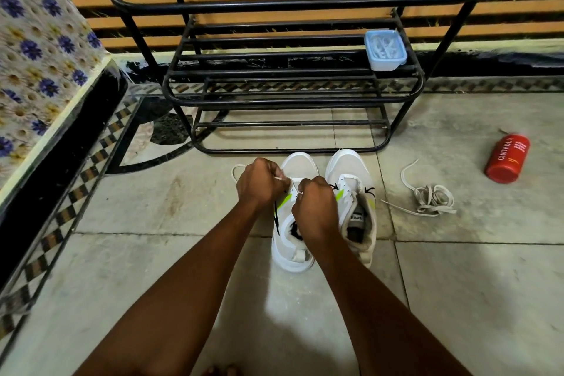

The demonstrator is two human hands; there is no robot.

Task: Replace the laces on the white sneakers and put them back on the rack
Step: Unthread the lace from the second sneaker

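Pale, scuffed floor tiles [457, 299] across the lower frame, edged at left by a black-and-brown checkered border. At upper left, a floral cloth [39, 49] with blue and yellow flowers, draped over a raised ledge. Behind, a wall of orange and dark horizontal stripes. At top centre, a black metal rack [293, 98] of tubular bars, standing on the floor against that wall. On its middle tier, toward the right, a pale blue lidded box [385, 50]. At the right of the frame, a red bottle [506, 159] lying on its side on the tiles. Between it and the shoes, a tangled loose lace [433, 198].

Just below the rack, at centre, two white sneakers side by side, toes toward the rack, with lime-green and black marks. Right-side sneaker [349, 168] unlaced, its opening exposed. Left-side sneaker [300, 166] under both hands, with a white lace [236, 169] through its front eyelets and one end looping out to the left on the floor. Left hand [259, 183] curled, pinching that lace. Right hand [314, 201] curled over the eyelets, pinching the lace's other part.
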